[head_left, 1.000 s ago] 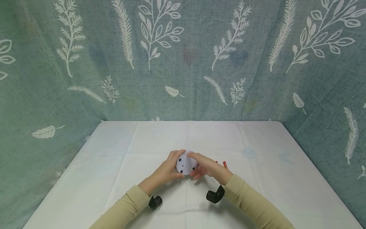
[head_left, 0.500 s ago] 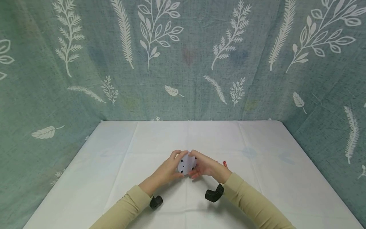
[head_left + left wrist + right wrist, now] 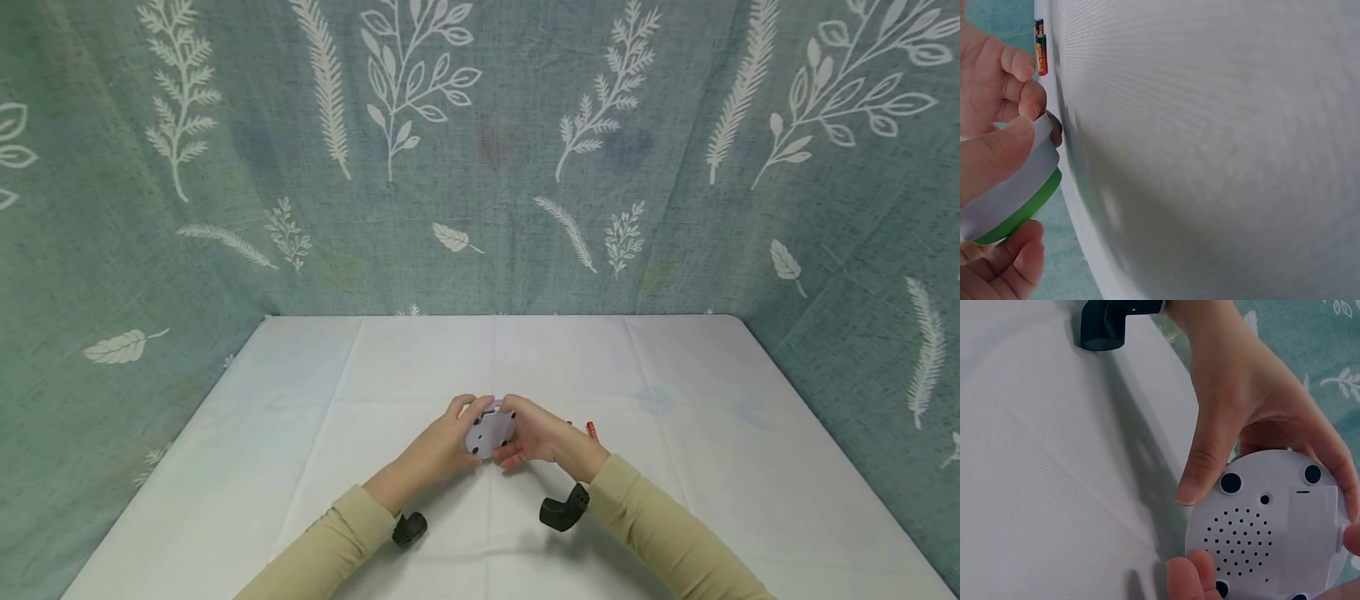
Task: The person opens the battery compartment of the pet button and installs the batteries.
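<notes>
A round white device [image 3: 489, 435] is held between both hands above the table, its underside towards the head camera. In the right wrist view this underside [image 3: 1257, 522] shows a speaker grid, black rubber feet and a rectangular battery cover [image 3: 1310, 540]. A green band [image 3: 1025, 212] runs round its other side. My left hand [image 3: 435, 442] grips the left rim, thumb on the near side and fingers on the far side. My right hand [image 3: 536, 433] holds the right rim. One of its digits [image 3: 1352, 537] presses at the battery cover's edge; its other fingertips [image 3: 1191, 578] lie near the speaker holes.
Red-and-black batteries [image 3: 1041, 50] lie on the white-covered table [image 3: 360, 350], just beyond the right forearm; one red battery end [image 3: 592, 430] shows in the head view. Black wrist cameras [image 3: 564, 508] hang below both sleeves. A green leaf-patterned curtain [image 3: 510, 167] encloses the table.
The right hand's upper fingers have shifted from over the device's face to its far edge. The device has tilted slightly, and a slot-like detail now shows near its far edge.
</notes>
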Motion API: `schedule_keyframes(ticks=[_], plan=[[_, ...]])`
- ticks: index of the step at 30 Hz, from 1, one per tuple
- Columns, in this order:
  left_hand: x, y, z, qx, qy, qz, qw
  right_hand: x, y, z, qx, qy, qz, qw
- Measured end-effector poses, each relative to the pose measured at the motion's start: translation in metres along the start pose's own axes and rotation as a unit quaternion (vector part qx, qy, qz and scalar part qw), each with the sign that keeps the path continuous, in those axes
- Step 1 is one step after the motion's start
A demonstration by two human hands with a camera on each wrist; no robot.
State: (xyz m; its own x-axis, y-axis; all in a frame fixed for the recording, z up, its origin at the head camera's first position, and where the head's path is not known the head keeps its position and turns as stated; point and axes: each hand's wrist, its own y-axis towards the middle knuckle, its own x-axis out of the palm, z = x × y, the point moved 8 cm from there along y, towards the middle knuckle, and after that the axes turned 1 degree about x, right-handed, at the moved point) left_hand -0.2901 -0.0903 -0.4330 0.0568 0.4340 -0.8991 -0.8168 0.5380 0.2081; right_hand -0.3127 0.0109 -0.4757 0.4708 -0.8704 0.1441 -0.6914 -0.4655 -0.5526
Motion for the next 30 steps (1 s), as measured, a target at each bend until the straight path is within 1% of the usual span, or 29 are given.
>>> schedule_keyframes(ticks=[3,5,7,13,17,21,25,30], plan=[[0.001,0.000,-0.006,-0.035,-0.030,-0.002,0.9989,-0.003,-0.002,-0.002,-0.007,-0.004,0.014,1.000],[0.000,-0.001,-0.010,-0.059,-0.055,0.001,0.9968,-0.006,-0.003,-0.003,-0.014,-0.010,0.026,0.999],[-0.001,-0.002,-0.013,-0.071,-0.076,0.007,0.9945,-0.007,-0.003,-0.005,-0.025,-0.018,0.037,0.999],[-0.002,-0.002,-0.017,-0.076,-0.111,0.030,0.9905,-0.006,-0.004,-0.012,-0.056,-0.027,0.043,0.997],[-0.003,-0.001,-0.021,-0.081,-0.133,0.048,0.9867,-0.006,-0.006,-0.016,-0.070,-0.017,0.050,0.996],[-0.004,0.000,-0.027,-0.096,-0.150,0.064,0.9819,-0.008,-0.009,-0.018,-0.096,0.005,0.069,0.993],[-0.006,0.000,-0.031,-0.113,-0.167,0.079,0.9763,-0.010,-0.012,-0.020,-0.127,0.019,0.089,0.988],[-0.006,0.000,-0.034,-0.126,-0.181,0.085,0.9716,-0.009,-0.010,-0.021,-0.153,-0.009,0.098,0.983]])
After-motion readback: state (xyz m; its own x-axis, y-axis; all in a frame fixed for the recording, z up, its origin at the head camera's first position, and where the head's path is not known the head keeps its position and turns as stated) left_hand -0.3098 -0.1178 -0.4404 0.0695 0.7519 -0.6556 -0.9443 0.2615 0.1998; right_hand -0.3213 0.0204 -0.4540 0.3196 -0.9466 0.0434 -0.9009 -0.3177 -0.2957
